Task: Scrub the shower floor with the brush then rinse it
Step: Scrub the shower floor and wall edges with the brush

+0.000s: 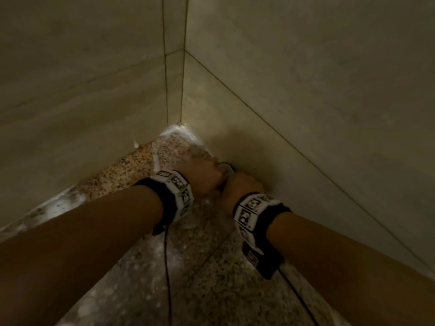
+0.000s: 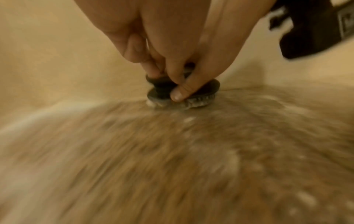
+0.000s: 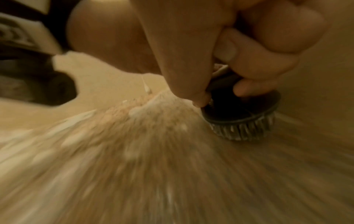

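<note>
Brush (image 3: 243,115): round, dark-backed, with a knob handle on top and pale bristles below. Location: on the shower floor (image 1: 188,267), bristles down, just beside the right-hand wall and near the corner where the two tiled walls meet.

Left wall (image 1: 70,90): beige tile, a white foam line along its foot. Keep strokes running up to this edge so the joint is scrubbed too.

Foam (image 1: 174,135): white, gathered in the corner and scattered in flecks over the speckled stone floor. Judged a sign that scrubbing is under way; rinsing not yet begun.

Left hand (image 1: 202,177): fingers (image 2: 180,92) curled down around the knob, one fingertip pressing the brush's back plate. Best kept there to hold the head flat, so all the bristles bear evenly.

Right hand (image 1: 240,187): fingers (image 3: 247,89) likewise wrapped around the knob from the other side, touching the left hand. The two-handed grip allows firm downward pressure; short, overlapping strokes or small circles would suit.

Right wall (image 1: 329,90): beige tile, very close to the brush rim. Risk, as a judgement: knuckles scraping the tile, or the wet brush skidding on the soapy stone. Steady pressure rather than speed is advisable.

Wrist bands (image 1: 179,191): patterned, with trailing cables over the wet floor; keep these clear of the brush's path.
</note>
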`<state>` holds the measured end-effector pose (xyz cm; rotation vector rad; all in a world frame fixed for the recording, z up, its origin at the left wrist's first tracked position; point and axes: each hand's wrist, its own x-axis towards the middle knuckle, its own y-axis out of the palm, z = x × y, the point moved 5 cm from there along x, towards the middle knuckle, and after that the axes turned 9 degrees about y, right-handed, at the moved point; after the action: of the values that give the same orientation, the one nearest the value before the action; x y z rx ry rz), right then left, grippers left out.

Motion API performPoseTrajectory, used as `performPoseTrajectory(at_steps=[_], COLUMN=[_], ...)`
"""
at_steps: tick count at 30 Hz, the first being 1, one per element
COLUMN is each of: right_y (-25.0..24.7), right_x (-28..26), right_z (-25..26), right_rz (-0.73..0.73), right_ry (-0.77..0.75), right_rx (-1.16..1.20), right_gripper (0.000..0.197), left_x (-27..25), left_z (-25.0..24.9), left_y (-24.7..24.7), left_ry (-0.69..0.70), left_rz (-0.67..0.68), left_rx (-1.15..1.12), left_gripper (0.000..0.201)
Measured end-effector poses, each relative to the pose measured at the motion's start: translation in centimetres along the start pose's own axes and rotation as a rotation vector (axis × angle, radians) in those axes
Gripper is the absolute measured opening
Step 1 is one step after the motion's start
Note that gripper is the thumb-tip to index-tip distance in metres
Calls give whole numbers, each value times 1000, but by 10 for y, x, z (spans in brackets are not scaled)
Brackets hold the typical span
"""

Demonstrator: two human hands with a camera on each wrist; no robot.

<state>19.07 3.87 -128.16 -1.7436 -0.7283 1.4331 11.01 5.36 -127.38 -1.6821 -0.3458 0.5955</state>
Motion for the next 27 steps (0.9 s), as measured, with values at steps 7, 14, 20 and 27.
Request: performPoseTrajectory(at_steps=[7,14,20,27], right_y=[19,4,-16,-21], right_x=[-11,25,76,103], right_z=[-28,33,103,126], right_rz=[-6,-144,-259,-184], right_ry=[54,-51,-105,-59], right_rx=[43,113,256,302], right_gripper=[46,39,32,39], left_x=[10,-8,-26,-38], left_z=[-39,25,102,125], left_y=[-8,3,13,17], left_ry=[5,-215,-439,-504], left_rz=[102,-28,-150,-83], left_rx=[60,-25,-122,-87], left_gripper=[40,43,37,51])
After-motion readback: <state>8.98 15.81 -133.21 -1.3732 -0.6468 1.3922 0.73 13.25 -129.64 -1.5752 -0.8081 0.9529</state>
